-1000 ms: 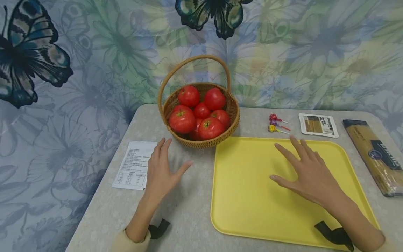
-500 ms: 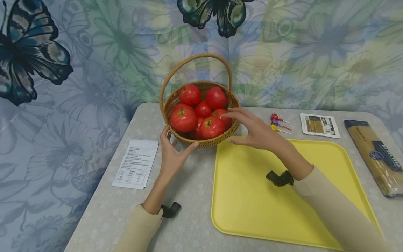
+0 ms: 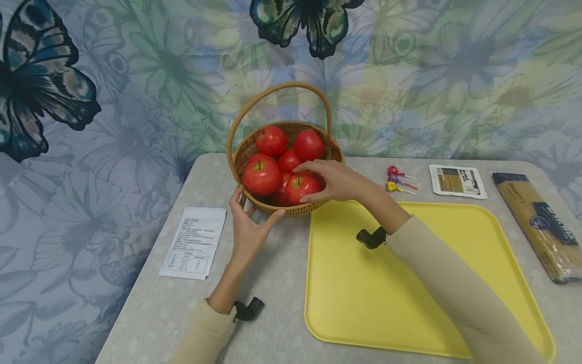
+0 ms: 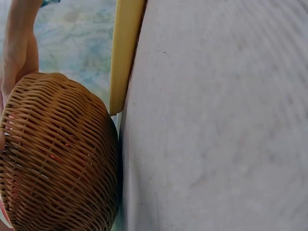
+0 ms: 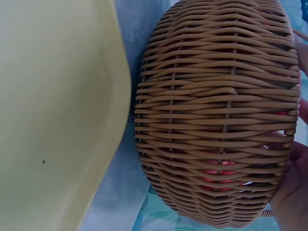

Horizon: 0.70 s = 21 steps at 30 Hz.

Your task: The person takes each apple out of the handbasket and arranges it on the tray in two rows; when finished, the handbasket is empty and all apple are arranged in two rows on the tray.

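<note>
Right hand (image 3: 338, 181) is pinching the near-right tomato (image 3: 298, 188) (left hand (image 3: 249, 230), spread, is steadying the basket (image 3: 291, 211)); grasping is apparently underway, the next move presumably requiring careful lifting.

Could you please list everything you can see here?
wicker basket: one, brown, back left
tomatoes: at least six, red, in basket
tray: one, yellow, front right of basket
lollipops: three, red, purple and yellow, behind tray
flat packet: one, white and brown, right of lollipops
long package: one, brown, far right
printed paper: one, white, left
table: one, grey, underneath
floral backdrop: one, multicoloured, with butterflies, behind
sleeves: two, beige, on arms
wrist pieces: two, black, at cuffs
left hand: one, holding basket's left side
right hand: one, around front tomato
</note>
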Each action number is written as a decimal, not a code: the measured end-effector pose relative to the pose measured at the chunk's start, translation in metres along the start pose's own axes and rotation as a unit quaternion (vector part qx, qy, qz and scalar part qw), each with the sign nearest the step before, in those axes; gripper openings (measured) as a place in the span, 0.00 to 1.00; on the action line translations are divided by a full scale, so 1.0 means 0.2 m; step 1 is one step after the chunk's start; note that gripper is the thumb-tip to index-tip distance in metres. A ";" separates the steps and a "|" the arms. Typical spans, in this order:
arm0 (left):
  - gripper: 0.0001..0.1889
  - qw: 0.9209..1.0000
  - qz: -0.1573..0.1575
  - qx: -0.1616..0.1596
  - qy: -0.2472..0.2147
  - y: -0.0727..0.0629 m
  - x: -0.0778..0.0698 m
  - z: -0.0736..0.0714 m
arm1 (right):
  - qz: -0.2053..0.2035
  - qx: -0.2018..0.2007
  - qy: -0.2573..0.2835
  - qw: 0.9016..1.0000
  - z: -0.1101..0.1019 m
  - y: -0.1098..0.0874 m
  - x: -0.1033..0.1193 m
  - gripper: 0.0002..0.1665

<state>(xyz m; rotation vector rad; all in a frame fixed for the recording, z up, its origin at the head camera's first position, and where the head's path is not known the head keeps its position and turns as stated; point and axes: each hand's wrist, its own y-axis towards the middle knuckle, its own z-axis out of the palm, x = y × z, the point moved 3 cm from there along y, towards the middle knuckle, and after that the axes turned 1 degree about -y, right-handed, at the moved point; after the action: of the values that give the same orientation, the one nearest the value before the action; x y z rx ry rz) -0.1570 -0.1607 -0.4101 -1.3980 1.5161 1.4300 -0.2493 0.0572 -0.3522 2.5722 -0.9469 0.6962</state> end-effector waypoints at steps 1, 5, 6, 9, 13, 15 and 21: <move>0.53 1.000 -0.001 0.001 -0.001 0.00 -0.02 0.00 | 0.002 0.005 0.000 1.000 0.00 0.00 0.00 0.36; 0.51 1.000 -0.002 0.002 0.002 -0.02 -0.09 -0.01 | 0.003 0.013 0.012 1.000 0.01 0.01 -0.01 0.33; 0.51 1.000 -0.002 0.002 0.003 -0.02 -0.09 -0.01 | 0.002 0.013 0.016 1.000 0.01 0.01 -0.01 0.32; 0.51 1.000 -0.001 0.002 0.005 -0.02 -0.10 -0.01 | 0.000 0.009 0.029 1.000 0.01 0.01 -0.02 0.31; 0.52 1.000 0.000 0.001 0.008 -0.02 -0.08 -0.01 | -0.006 -0.010 0.041 0.999 0.01 0.00 -0.02 0.31; 0.52 1.000 0.000 0.000 0.007 -0.02 -0.08 -0.01 | -0.010 -0.029 0.050 0.998 0.01 0.00 -0.02 0.31; 0.52 1.000 0.005 -0.010 -0.005 -0.01 0.02 -0.01 | -0.031 -0.100 0.097 0.990 -0.03 -0.02 -0.01 0.32</move>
<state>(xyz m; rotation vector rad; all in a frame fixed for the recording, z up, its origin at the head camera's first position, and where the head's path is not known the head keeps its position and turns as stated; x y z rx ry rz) -0.1565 -0.1627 -0.4133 -1.3949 1.5090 1.4606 -0.2502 0.0641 -0.3497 2.3012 -0.8257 0.7764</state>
